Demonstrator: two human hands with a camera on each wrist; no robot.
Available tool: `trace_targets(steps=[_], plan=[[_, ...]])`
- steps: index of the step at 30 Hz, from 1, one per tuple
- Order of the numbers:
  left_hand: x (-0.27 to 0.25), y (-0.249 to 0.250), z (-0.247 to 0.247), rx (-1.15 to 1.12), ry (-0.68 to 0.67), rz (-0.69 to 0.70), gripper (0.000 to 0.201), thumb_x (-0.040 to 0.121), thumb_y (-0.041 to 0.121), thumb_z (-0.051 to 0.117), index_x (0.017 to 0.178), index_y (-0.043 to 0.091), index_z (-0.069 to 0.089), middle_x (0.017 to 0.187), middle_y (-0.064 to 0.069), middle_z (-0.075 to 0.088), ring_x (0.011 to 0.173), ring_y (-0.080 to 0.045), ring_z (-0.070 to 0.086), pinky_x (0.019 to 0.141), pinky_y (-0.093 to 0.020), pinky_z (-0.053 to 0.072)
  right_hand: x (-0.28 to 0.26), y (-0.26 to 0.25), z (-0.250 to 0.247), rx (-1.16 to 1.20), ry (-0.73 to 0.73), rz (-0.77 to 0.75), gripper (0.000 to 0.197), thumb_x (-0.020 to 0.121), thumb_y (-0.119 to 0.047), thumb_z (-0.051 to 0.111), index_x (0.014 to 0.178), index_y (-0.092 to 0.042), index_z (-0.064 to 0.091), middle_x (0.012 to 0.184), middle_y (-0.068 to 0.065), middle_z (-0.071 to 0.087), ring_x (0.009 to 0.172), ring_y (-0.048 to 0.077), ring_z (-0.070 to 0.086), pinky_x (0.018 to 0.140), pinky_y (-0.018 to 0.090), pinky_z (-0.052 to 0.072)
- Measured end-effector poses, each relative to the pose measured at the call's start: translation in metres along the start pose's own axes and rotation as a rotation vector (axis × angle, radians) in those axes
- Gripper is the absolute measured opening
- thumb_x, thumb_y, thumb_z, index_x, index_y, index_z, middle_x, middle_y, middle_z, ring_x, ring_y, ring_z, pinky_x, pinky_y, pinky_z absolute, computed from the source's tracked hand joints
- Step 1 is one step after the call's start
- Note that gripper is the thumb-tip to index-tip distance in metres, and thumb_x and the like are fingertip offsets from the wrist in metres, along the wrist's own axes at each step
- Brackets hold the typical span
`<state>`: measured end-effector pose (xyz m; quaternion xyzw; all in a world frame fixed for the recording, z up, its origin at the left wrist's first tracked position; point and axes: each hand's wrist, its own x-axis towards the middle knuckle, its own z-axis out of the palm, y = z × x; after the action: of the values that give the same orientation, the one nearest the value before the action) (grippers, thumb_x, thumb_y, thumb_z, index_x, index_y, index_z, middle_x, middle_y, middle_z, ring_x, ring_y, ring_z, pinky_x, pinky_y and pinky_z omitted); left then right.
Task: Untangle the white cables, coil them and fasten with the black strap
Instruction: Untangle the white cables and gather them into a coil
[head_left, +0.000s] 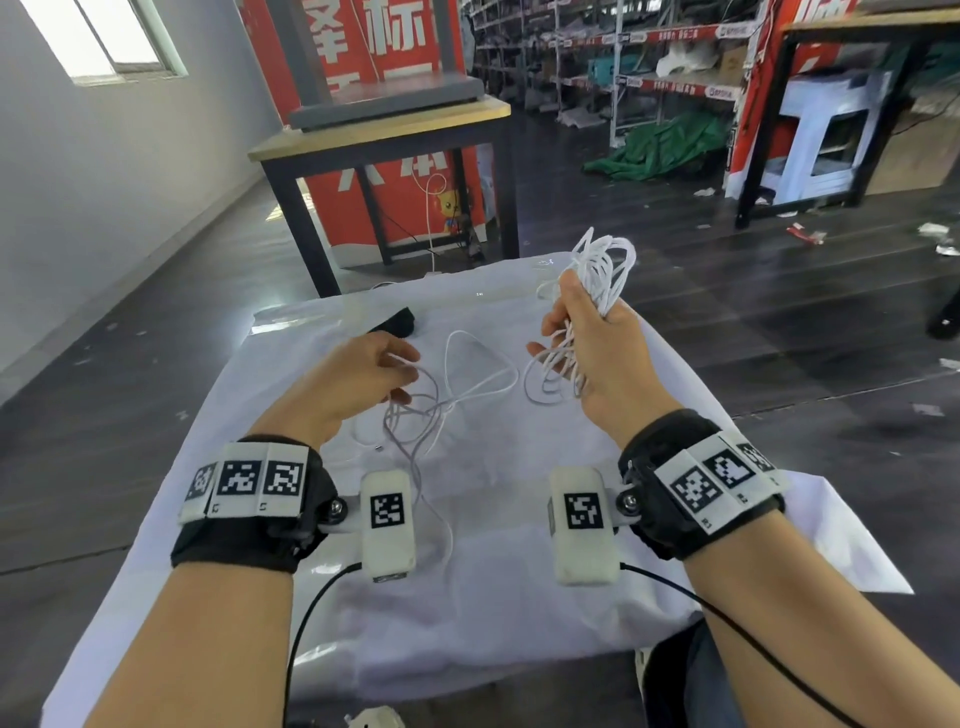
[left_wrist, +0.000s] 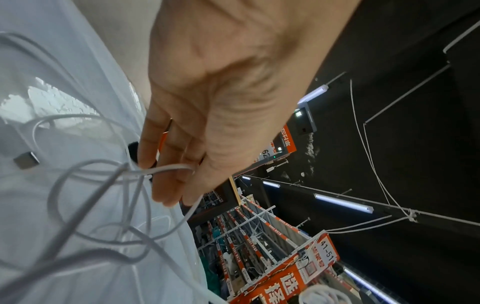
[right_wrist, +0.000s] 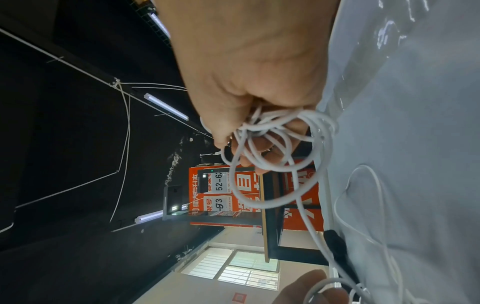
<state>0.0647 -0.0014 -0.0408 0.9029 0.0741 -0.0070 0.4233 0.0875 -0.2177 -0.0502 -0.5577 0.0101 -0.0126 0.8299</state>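
Two hands are working thin white cables above a surface draped in white cloth: the right hand is gripping a raised bundle of gathered loops, apparently keeping the finished turns clear of the slack. The left hand is pinching one loose strand, likely feeding it across from the tangle still lying on the cloth. The short black fabric strap is lying unused just beyond the left hand.

White cables, black strap, white tablecloth, black wristbands with black-and-white square-patterned markers
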Motion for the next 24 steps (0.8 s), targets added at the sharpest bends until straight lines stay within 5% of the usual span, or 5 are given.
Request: trace_targets(steps=[5,9,14,18,24], plan=[[-0.007,0.002,0.003,0.251,-0.161,0.061,0.02,0.088,0.017,0.067,0.108,0.014,0.065,0.092,0.002,0.068,0.071,-0.01,0.065,0.072,-0.017,0.047,-0.006,0.002,0.0,-0.321,-0.139,0.021,0.04,0.095,-0.04,0.053,0.07,-0.01,0.063,0.079,-0.001,0.068,0.05,0.009,0.046,0.05,0.021,0.046],[-0.006,-0.003,0.009,0.383,-0.176,0.02,0.037,0.088,0.013,0.066,0.123,0.019,0.055,0.109,0.004,0.052,0.067,-0.01,0.063,0.065,-0.017,0.043,-0.009,0.007,0.001,-0.465,-0.324,0.053,0.039,0.096,-0.038,0.053,0.069,-0.011,0.065,0.094,0.004,0.074,0.051,0.007,0.052,0.045,0.016,0.044],[-0.001,-0.013,0.009,0.427,-0.227,-0.032,0.047,0.088,0.006,0.064,0.133,0.013,0.051,0.134,-0.003,0.051,0.058,-0.012,0.06,0.063,-0.02,0.047,-0.014,0.012,0.001,-0.634,-0.537,0.159,0.037,0.097,-0.034,0.052,0.074,-0.007,0.064,0.102,0.008,0.072,0.065,-0.006,0.063,0.047,0.014,0.046],[-0.002,-0.012,0.006,0.642,-0.271,0.041,0.042,0.084,0.019,0.072,0.125,0.024,0.062,0.128,0.002,0.053,0.104,-0.017,0.058,0.088,-0.025,0.043,-0.019,0.014,0.002,-0.728,-0.635,0.197,0.035,0.096,-0.032,0.054,0.087,0.0,0.065,0.101,0.013,0.072,0.043,-0.005,0.053,0.044,0.013,0.043],[-0.006,-0.009,0.002,0.87,-0.293,0.009,0.029,0.084,0.036,0.069,0.108,0.018,0.069,0.096,0.005,0.061,0.089,-0.014,0.054,0.075,-0.024,0.036,-0.017,0.022,0.003,-0.94,-0.751,0.203,0.044,0.093,-0.04,0.056,0.091,0.001,0.071,0.096,0.003,0.075,0.059,0.01,0.054,0.054,0.017,0.044]])
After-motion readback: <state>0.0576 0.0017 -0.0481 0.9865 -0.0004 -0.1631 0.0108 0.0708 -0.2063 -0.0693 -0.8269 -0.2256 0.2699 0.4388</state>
